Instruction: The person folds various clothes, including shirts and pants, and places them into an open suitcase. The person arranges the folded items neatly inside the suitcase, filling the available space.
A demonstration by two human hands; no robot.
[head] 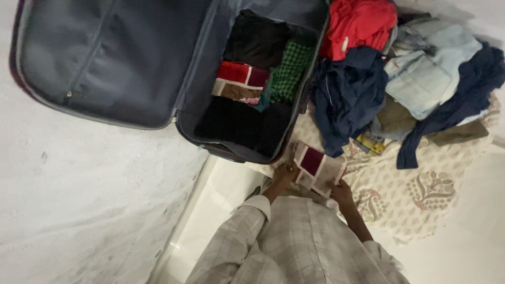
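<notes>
My left hand [284,174] and my right hand [342,192] both grip a small folded cloth [319,167] with maroon and beige blocks, holding it just outside the near edge of an open dark suitcase [195,113]. Inside the suitcase lie folded clothes: a black piece [256,39], a green checked piece [291,73], a red and maroon block-patterned piece [239,81] and another black piece [239,123]. My sleeves are pale plaid.
The suitcase lid [105,58] lies open to the left against a whitish wall or floor. To the right, on a beige floral sheet [415,194], is a loose pile of clothes: red [360,23], navy [347,97], light blue [434,68].
</notes>
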